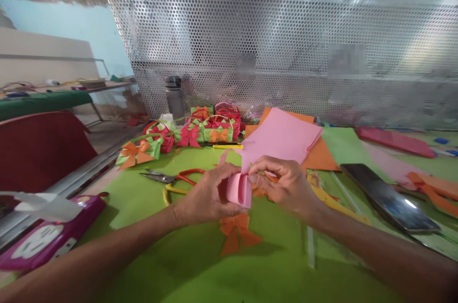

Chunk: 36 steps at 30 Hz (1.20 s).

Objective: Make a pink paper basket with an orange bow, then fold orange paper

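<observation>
Between my hands, above the green tabletop (pixel 171 265), is a small folded pink paper bag (pixel 239 190). My left hand (pixel 205 193) wraps around its side, thumb below and fingers behind. With thumb and fingertips together, my right hand (pixel 282 181) pinches a narrow pink paper strip (pixel 245 164) at the bag's upper edge. Just below the bag lies an orange paper bow (pixel 237 234). Scissors (pixel 171 177) with red and yellow handles rest open beside my left hand. A yellow tool (pixel 332 203), partly covered by my right forearm, lies to the right.
Finished paper bags with bows (pixel 218 131) stand at the back left near a grey bottle (pixel 174 95). Pink sheets (pixel 282 133) lie on orange ones behind my hands. A phone (pixel 388 195) is at right, a purple case (pixel 53 241) at left. A perforated metal panel (pixel 286 31) rises behind.
</observation>
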Available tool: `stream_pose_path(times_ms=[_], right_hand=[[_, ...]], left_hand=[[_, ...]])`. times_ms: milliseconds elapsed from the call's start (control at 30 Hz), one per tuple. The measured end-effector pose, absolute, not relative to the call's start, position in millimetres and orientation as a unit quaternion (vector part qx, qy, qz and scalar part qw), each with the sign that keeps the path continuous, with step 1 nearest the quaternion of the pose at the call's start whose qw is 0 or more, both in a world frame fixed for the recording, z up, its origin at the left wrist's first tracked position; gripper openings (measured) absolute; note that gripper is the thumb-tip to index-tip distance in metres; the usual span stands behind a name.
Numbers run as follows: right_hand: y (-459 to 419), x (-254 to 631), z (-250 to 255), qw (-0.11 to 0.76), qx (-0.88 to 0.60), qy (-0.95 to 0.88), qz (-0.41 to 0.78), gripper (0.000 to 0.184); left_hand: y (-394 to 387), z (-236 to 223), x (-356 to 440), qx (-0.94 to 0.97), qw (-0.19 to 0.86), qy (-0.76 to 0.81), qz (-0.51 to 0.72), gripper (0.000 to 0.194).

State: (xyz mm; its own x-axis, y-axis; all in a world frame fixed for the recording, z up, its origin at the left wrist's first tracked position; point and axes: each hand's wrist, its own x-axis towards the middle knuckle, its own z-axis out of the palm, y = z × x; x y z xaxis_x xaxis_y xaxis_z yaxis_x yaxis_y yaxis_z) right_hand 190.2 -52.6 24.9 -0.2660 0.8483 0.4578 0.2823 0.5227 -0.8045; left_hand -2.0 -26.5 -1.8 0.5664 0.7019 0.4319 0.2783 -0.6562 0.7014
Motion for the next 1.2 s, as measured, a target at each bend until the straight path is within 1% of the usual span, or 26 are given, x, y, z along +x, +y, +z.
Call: stream_pose_path(times_ms=[67, 133, 233, 300, 367, 433, 533, 600, 633, 767, 900, 1100, 1200], right_hand=[[-52.5, 190.6, 23.7, 0.468, -0.375, -0.74, 0.305, 0.012], [-51.6, 191.0, 22.5, 0.48, -0.366, -0.731, 0.318, 0.011], [-50.4, 192.1, 21.8, 0.497, -0.367, -0.724, 0.307, 0.012], [-51.1, 192.8, 22.7, 0.499, -0.375, -0.732, 0.272, 0.013], [-53.2, 193.1, 24.2, 0.496, -0.383, -0.745, 0.228, 0.015], [-55.6, 192.7, 24.9, 0.482, -0.39, -0.761, 0.189, 0.02], [-57.0, 191.1, 22.3, 0.446, -0.396, -0.793, 0.125, 0.036], [-56.5, 190.1, 18.5, 0.425, -0.392, -0.814, 0.059, 0.044], [-56.1, 189.8, 16.6, 0.416, -0.388, -0.822, 0.02, 0.045], [-55.2, 189.0, 12.4, 0.387, -0.366, -0.84, -0.105, 0.036], [-54.2, 188.9, 10.7, 0.367, -0.357, -0.846, -0.151, 0.032], [-51.0, 191.5, 4.8, 0.334, -0.344, -0.846, -0.233, 0.034], [-49.5, 193.1, 6.1, 0.33, -0.313, -0.846, -0.279, 0.024]], left_hand=[[-26.4, -1.1, -1.9, 0.837, 0.281, 0.297, 0.364, 0.047], [-25.5, 1.3, -2.4, 0.821, 0.315, 0.303, 0.368, 0.046], [-22.5, 6.7, -4.2, 0.75, 0.469, 0.265, 0.383, 0.051], [-20.8, 9.9, -5.2, 0.689, 0.569, 0.222, 0.39, 0.052], [-20.1, 11.5, -5.2, 0.638, 0.628, 0.197, 0.401, 0.053], [-20.7, 11.4, -4.2, 0.599, 0.661, 0.189, 0.41, 0.055], [-22.3, 8.7, -1.8, 0.558, 0.699, 0.183, 0.408, 0.057], [-23.1, 6.4, -0.6, 0.543, 0.713, 0.168, 0.41, 0.056], [-23.5, 5.3, -0.1, 0.539, 0.718, 0.157, 0.412, 0.056], [-25.8, 1.9, 2.3, 0.527, 0.728, 0.13, 0.419, 0.056], [-27.4, -0.4, 5.8, 0.53, 0.716, 0.139, 0.432, 0.059], [-24.5, 0.0, 5.7, 0.568, 0.669, 0.17, 0.448, 0.06], [-25.4, 3.0, 4.5, 0.601, 0.639, 0.184, 0.443, 0.053]])
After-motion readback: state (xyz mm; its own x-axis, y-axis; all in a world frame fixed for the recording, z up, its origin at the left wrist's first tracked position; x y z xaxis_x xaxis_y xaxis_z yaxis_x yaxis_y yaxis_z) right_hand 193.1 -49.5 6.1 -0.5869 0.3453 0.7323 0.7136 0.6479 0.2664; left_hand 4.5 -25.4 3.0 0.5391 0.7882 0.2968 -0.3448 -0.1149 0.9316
